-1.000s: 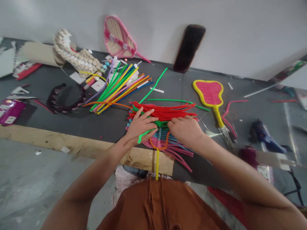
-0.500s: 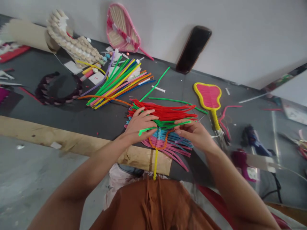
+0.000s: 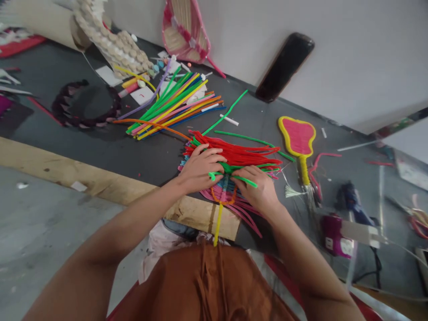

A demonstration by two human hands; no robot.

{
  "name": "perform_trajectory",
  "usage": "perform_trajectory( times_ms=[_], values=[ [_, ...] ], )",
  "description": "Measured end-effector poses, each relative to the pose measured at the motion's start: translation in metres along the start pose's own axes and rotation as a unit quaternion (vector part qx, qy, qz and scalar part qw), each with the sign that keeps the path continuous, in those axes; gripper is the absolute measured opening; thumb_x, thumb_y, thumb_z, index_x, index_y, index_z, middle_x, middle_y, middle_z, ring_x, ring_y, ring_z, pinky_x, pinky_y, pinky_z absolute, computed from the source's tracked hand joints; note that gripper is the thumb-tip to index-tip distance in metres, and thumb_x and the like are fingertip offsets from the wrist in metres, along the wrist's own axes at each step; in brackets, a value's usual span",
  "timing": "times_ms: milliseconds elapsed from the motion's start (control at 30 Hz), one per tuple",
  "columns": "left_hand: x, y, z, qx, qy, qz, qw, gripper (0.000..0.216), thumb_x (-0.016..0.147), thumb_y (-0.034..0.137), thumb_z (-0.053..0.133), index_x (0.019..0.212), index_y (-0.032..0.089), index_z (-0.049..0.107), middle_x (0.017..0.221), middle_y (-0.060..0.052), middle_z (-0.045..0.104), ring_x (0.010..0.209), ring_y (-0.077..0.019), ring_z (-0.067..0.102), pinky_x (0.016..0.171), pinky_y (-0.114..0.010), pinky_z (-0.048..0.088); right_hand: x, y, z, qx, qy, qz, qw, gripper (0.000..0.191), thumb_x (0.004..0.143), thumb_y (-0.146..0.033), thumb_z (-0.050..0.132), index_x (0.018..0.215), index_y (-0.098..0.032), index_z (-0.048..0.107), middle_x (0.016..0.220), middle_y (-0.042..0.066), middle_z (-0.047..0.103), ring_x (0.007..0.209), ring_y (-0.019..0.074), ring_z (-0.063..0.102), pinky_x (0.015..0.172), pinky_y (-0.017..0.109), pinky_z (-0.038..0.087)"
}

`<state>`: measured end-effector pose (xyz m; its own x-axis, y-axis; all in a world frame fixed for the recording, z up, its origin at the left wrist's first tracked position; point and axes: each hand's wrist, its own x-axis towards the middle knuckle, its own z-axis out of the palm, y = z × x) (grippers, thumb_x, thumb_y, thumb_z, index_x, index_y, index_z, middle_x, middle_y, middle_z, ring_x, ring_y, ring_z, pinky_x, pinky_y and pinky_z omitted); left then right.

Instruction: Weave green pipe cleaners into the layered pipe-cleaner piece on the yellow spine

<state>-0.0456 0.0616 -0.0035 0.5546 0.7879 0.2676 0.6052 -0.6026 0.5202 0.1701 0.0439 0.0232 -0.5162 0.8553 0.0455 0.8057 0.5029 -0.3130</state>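
A fan of pipe cleaners (image 3: 240,156) lies on the dark mat, with red ones on top, then green, blue and pink rows, on a yellow stem (image 3: 218,223). My left hand (image 3: 199,168) presses on its left side with fingers curled, and a green pipe cleaner (image 3: 234,176) passes under the fingertips. My right hand (image 3: 257,187) pinches the other end of that green pipe cleaner over the middle of the fan.
A loose bundle of coloured pipe cleaners (image 3: 174,109) lies behind. A pink and yellow fan (image 3: 297,138), a dark phone (image 3: 284,67) against the wall, a glue gun (image 3: 351,203), a dark scalloped ring (image 3: 85,107) and a wooden board (image 3: 83,178) surround the work.
My right hand came down from a raised pinch onto the fan, bringing the green pipe cleaner's end toward the middle. The camera view shifted slightly right and tilted.
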Motion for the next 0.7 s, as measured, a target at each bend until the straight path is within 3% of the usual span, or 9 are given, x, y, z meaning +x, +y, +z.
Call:
perform_trajectory(
  times_ms=[167,400,700],
  values=[
    [0.001,0.001,0.001,0.001,-0.005,-0.014,1.0,0.023,0.092,0.035,0.051,0.082,0.026,0.07,0.117,0.001,0.071,0.13,-0.0205,0.05,0.118,-0.045,0.019,0.004,0.007,0.014,0.021,0.03,-0.006,0.999,0.022,0.095,-0.027,0.048,0.087,-0.02,0.068,0.084,0.007,0.07,0.082,0.0213,0.062,0.079,0.032,0.047],
    [0.002,-0.001,0.001,0.013,-0.026,-0.007,1.0,0.018,0.089,0.034,0.056,0.083,0.025,0.07,0.12,0.0,0.069,0.131,-0.0229,0.048,0.117,-0.048,0.019,0.001,0.007,0.015,0.009,0.053,-0.006,0.999,0.022,0.095,-0.023,0.045,0.082,-0.02,0.062,0.079,0.006,0.066,0.079,0.0203,0.06,0.076,0.03,0.045],
    [0.0,-0.005,0.007,-0.007,-0.004,-0.021,1.0,0.022,0.094,0.037,0.052,0.09,0.025,0.07,0.117,-0.001,0.071,0.129,-0.0212,0.051,0.114,-0.047,0.02,0.0,0.013,0.024,0.036,0.125,-0.041,0.991,0.014,0.092,-0.02,0.052,0.081,-0.02,0.061,0.076,0.005,0.065,0.074,0.0195,0.059,0.071,0.03,0.045]
  ],
)
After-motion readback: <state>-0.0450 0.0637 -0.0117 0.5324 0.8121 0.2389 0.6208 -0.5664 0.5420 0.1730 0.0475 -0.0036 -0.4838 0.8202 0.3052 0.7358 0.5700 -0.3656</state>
